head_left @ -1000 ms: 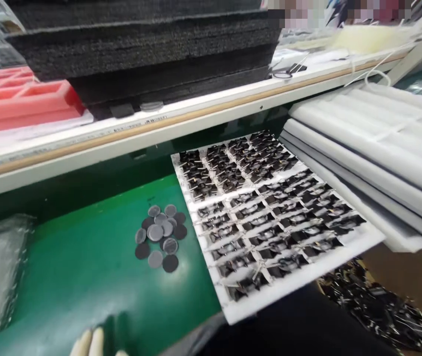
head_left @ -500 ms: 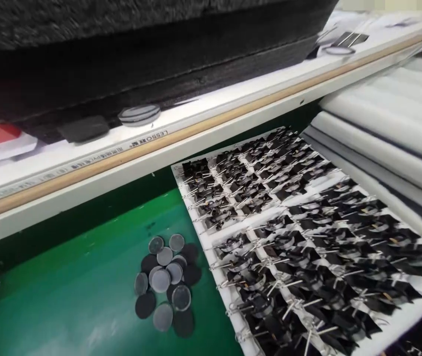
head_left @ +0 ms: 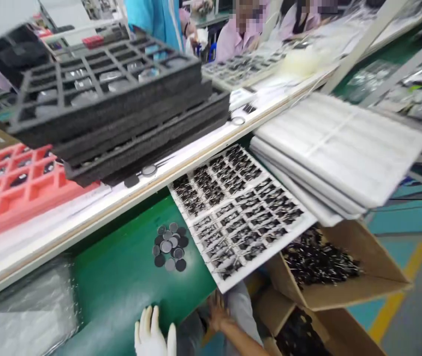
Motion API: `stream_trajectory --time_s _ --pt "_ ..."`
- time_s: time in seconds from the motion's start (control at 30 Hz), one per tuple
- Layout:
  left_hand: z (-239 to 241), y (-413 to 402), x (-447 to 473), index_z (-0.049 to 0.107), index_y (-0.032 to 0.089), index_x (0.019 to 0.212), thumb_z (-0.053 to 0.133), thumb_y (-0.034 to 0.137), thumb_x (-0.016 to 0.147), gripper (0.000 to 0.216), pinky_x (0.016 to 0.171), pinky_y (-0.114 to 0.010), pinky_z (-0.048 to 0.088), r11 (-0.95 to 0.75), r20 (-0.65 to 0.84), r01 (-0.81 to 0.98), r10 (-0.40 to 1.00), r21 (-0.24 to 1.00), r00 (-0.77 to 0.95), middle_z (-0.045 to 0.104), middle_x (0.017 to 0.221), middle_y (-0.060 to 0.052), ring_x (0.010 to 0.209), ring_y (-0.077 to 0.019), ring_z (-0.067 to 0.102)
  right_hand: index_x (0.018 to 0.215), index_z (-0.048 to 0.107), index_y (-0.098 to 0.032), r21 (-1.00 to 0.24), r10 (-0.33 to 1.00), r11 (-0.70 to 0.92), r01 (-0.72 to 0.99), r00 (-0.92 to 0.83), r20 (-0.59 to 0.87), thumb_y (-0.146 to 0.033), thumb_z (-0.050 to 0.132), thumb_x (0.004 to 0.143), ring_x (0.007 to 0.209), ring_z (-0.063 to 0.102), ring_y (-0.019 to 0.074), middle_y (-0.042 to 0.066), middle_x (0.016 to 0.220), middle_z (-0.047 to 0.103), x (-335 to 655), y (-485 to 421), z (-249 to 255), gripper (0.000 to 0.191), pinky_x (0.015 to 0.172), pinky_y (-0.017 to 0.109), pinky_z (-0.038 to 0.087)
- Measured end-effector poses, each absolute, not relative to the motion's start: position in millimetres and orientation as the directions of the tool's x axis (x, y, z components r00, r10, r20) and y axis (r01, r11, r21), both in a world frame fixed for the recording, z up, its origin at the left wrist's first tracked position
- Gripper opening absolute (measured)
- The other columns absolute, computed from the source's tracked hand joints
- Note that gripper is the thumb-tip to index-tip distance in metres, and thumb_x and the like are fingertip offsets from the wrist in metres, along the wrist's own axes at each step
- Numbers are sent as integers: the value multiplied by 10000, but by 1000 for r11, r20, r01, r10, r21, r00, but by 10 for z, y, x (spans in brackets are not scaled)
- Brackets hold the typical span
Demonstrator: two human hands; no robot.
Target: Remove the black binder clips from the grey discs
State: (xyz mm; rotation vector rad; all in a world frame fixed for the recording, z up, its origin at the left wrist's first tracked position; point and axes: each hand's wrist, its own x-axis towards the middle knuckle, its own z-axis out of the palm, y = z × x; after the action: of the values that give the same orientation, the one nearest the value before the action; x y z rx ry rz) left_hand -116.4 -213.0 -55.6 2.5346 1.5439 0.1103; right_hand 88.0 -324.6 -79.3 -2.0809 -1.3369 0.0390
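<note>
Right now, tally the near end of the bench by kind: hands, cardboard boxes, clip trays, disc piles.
Hands: 2, gloved left hand, bare right hand
Cardboard boxes: 2, upper cardboard box, lower cardboard box
Tray of binder clips: 1
Pile of round discs: 1
Total: 6

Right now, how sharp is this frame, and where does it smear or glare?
Head view: motion blur throughout, worst at the gloved left hand and bare right hand; the grey discs are distinguishable; the black foam trays look soft; light is even, no harsh glare.
</note>
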Motion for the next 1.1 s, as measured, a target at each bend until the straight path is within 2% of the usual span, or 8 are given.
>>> stream_trajectory --time_s 0.07,0.17,0.33,0.47,0.53,0.6,0.77,1.1 --pt "-409 -2071 -1084 596 154 1465 500 431 905 632 1298 -570 295 -446 -43 868 884 220 465 579 1486 -230 1464 -404 506 1311 623 -238 -555 692 -443 704 662 288 -493 631 1024 891 698 217 59 1112 671 1004 -3516 -724 384 740 373 617" --pt "-125 -2006 -882 572 157 1462 452 446 937 612 1247 -584 353 -281 -109 923 942 265 318 567 1489 -229 1435 -400 530 1397 554 -305 -585 436 -647 489 867 243 -497 399 1027 848 695 337 94 1016 607 1471 -3928 -547 445 689 526 620" --pt "407 -2003 -226 429 43 1525 380 477 1014 672 1216 -604 385 127 -242 904 970 409 -27 450 1539 -312 1511 -438 415 1527 386 -90 -623 89 -753 214 970 226 -470 368 992 1351 438 530 325 1352 413 2863 -4321 -5 657 1086 760 367" --pt "629 -2045 514 536 117 1439 311 341 1087 474 1204 -356 447 152 -371 829 926 538 72 620 1434 -176 1386 -228 585 1482 456 -22 -667 282 -680 304 948 145 -457 333 1027 1468 373 436 338 1502 383 4171 -4210 395 641 1213 604 328" --pt "645 -2032 884 571 144 1406 296 331 1114 443 1149 -360 497 205 -424 797 903 568 70 667 1366 -152 1272 -199 653 1451 530 -64 -690 437 -635 346 898 48 -413 341 1053 1416 481 361 277 1458 519 4732 -4016 479 562 1203 502 391" --pt "623 -1994 1199 596 163 1379 519 426 1070 413 1105 -492 528 269 -460 777 887 568 29 649 1380 -134 1249 -248 648 1440 559 -97 -696 510 -638 330 858 -60 -382 393 1081 1364 548 321 228 1420 589 5151 -3774 478 487 1170 483 438" --pt "578 -1947 1658 640 159 1314 660 423 1003 409 1012 -482 580 443 -577 732 812 518 -83 647 1341 -124 1183 -254 657 1381 608 -169 -573 431 -797 194 847 -312 -426 663 1032 1220 642 293 134 1395 621 5498 -3315 309 437 1032 531 555" --pt "564 -1715 1925 631 142 1322 678 423 992 436 990 -465 589 659 -641 639 697 396 -322 648 1327 -135 1164 -254 664 1369 620 -193 -368 324 -921 129 779 -537 -424 654 1038 1212 646 279 120 1397 623 5562 -3204 239 405 1032 521 561"
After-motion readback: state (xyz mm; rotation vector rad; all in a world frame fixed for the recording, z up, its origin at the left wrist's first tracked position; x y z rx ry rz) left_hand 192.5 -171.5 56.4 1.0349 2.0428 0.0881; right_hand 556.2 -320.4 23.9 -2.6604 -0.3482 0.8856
